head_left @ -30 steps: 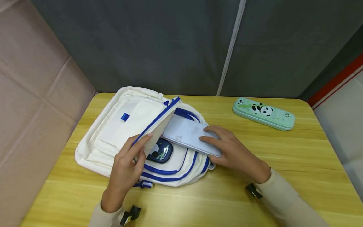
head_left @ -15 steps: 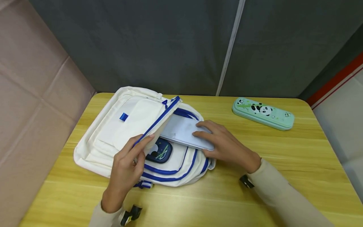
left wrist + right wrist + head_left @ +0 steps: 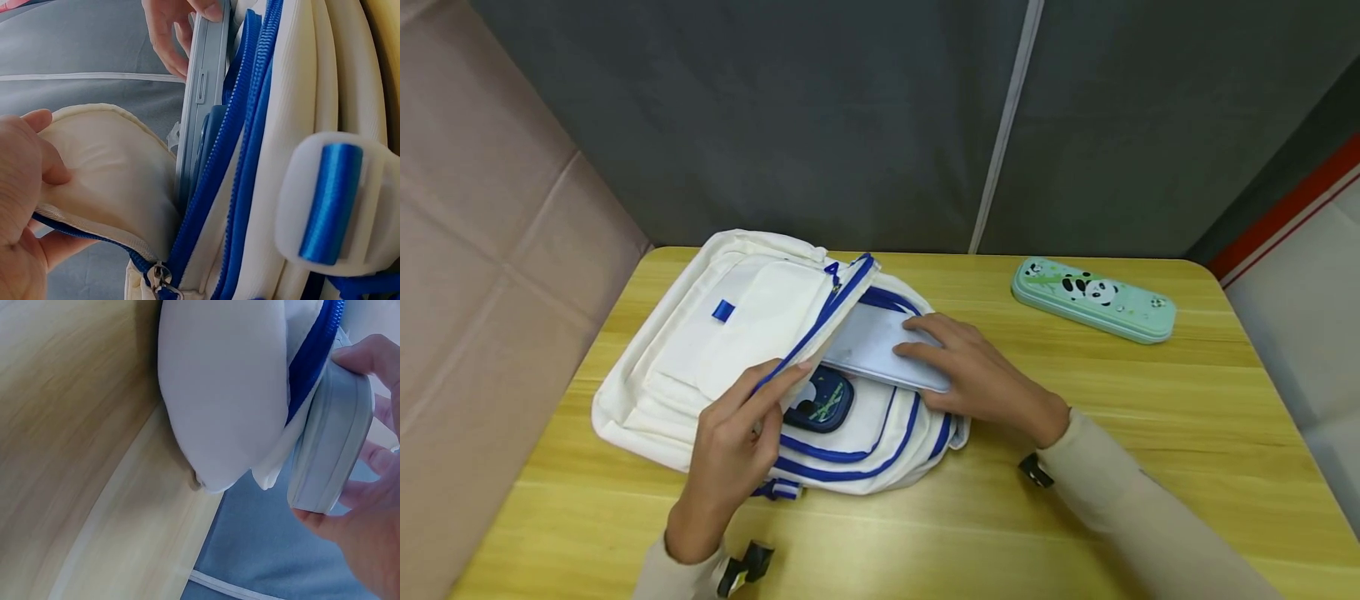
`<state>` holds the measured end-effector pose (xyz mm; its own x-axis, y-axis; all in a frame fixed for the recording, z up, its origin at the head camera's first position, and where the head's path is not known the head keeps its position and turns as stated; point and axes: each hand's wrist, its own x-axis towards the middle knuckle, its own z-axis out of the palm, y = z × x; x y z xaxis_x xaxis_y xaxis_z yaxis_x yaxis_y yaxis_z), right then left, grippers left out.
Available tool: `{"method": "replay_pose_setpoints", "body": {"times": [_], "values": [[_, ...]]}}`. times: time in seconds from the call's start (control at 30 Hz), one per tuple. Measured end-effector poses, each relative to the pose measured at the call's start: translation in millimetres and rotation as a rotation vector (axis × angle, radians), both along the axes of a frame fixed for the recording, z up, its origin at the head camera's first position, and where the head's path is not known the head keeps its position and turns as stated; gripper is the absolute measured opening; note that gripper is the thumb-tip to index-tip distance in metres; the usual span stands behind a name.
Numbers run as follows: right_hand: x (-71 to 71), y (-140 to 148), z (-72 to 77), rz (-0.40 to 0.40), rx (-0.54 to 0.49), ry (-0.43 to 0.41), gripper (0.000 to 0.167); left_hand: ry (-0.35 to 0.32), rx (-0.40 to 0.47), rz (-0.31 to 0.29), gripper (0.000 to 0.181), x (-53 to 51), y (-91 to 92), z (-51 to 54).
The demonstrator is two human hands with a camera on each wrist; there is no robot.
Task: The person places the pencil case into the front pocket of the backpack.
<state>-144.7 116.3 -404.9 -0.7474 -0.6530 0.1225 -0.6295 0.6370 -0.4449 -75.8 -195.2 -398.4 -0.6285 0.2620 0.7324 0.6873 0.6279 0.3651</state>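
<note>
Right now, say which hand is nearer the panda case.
Right hand: front-left of the panda case, holding the pale case; left hand: farther left, pinching the bag flap.

Your right hand point(image 3: 977, 367) is travelling leftward, carrying the flat, pale blue, round-cornered case point(image 3: 868, 346) along; ahead of your grip, its far end is slipping deeper under the blue-zipped white fabric flap point(image 3: 778, 304) of the white backpack point(image 3: 872, 417).

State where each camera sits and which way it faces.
Head: worn on the head, facing forward and down at the white backpack; left hand, right hand and sleeves show.
Left wrist: worn there, facing the backpack's pocket flap and blue zipper; left hand and right fingers show.
Right wrist: worn there, facing the pale blue case; right hand shows.
Both wrist views share that case.
</note>
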Motion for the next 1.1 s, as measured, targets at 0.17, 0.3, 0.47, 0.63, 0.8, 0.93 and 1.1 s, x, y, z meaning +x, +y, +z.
{"method": "replay_pose_setpoints", "body": {"times": [0.17, 0.3, 0.47, 0.63, 0.8, 0.93, 1.1], "values": [[-1.5, -6.9, 0.8, -0.007, 0.015, -0.011, 0.055, 0.013, 0.004, -0.012, 0.055, -0.8, -1.2, -0.1], [-3.4, -12.1, 0.6, -0.001, 0.019, -0.008, 0.054, 0.016, 0.006, -0.024, 0.055, -1.3, -1.2, 0.3], [-6.0, -19.5, 0.4, 0.010, 0.015, -0.001, 0.054, 0.010, 0.001, -0.036, 0.057, -1.0, -0.5, 1.1], [-9.5, -28.2, -1.6, 0.015, 0.014, -0.001, 0.055, 0.007, -0.011, -0.026, 0.058, -0.4, 0.2, 1.7], [-12.4, -34.2, -5.6, 0.019, 0.025, 0.027, 0.057, 0.005, -0.022, -0.013, 0.057, -0.1, 0.4, 1.5], [-12.1, -34.7, -6.7, 0.007, 0.039, 0.023, 0.059, 0.005, -0.018, -0.012, 0.056, -0.3, -0.4, 1.4], [-10.7, -32.7, -4.3, -0.013, 0.054, -0.010, 0.061, 0.012, -0.014, -0.016, 0.056, -0.8, -1.6, 0.9]]}}
